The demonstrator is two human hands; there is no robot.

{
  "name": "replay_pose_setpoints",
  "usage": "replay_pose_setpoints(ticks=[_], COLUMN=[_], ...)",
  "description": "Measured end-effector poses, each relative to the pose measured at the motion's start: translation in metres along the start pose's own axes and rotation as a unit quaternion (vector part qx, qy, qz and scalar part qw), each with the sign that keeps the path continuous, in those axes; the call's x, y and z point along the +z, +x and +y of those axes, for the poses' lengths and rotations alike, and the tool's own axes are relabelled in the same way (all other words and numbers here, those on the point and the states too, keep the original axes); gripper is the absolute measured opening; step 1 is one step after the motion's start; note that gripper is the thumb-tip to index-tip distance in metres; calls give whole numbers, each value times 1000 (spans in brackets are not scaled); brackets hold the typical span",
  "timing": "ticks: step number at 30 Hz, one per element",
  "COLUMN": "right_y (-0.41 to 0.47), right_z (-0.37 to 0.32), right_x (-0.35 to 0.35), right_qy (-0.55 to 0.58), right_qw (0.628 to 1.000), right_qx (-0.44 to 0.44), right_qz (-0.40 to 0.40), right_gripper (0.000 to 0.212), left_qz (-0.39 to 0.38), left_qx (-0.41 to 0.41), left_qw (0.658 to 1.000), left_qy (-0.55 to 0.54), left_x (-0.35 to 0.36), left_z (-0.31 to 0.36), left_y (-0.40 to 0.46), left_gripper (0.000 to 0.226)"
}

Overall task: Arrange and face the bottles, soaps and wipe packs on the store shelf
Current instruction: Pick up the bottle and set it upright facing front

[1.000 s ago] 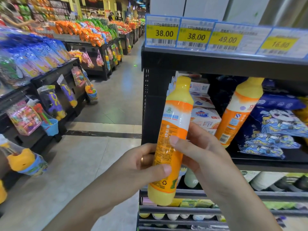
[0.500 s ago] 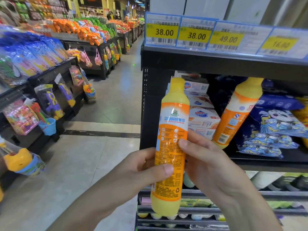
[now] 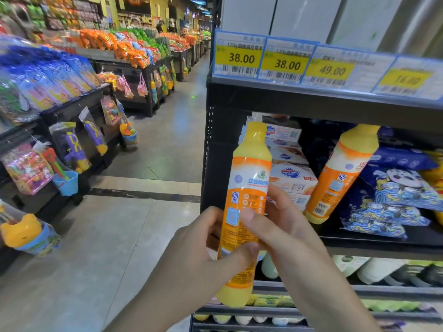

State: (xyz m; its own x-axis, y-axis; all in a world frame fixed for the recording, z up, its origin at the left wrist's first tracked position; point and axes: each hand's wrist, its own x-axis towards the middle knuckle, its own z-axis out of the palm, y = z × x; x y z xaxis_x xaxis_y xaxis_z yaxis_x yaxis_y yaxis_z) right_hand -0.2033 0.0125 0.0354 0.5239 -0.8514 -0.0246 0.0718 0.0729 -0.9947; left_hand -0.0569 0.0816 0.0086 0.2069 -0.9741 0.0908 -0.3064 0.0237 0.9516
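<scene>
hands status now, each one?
Left hand: holding the orange bottle, thumb curled across its front.
Right hand: holding the same bottle, fingers round its middle.

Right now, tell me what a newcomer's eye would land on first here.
The orange-and-yellow bottle held upright in the centre, gripped by the left hand and right hand, in front of the black shelf. Next, the yellow price tags reading 38.00 along the shelf edge above. A second matching bottle leans on the shelf to the right, beside blue wipe packs.
</scene>
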Motion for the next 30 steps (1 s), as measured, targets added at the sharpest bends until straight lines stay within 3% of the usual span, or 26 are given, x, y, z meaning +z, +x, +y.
replay_pose_setpoints(ticks=[5,12,21,26,28,30], right_y=[-1,1,-7,-14,-16,-16], right_z=[1,6,2,-5,-10,-18], right_x=[9,9,-16,-34,-47,-64], right_qy=[-101,-164,-115,-161,-167,-173], right_qw=[990,971,989,982,976,957], right_qx=[-41,-69,-52,-70,-89,-121], right_qz=[94,158,74,68,104,199], right_gripper=[80,64,46,43,48,46], left_qz=[33,38,-98,-94,-81,-63], left_qx=[-9,-50,-59,-47,-40,-44], left_qw=[997,992,993,993,995,997], left_qy=[69,112,-7,-43,-41,-31], left_x=[4,15,19,28,33,40], left_z=[2,0,-1,-1,-1,2], left_y=[0,3,9,15,16,16], left_gripper=[53,61,54,63,58,57])
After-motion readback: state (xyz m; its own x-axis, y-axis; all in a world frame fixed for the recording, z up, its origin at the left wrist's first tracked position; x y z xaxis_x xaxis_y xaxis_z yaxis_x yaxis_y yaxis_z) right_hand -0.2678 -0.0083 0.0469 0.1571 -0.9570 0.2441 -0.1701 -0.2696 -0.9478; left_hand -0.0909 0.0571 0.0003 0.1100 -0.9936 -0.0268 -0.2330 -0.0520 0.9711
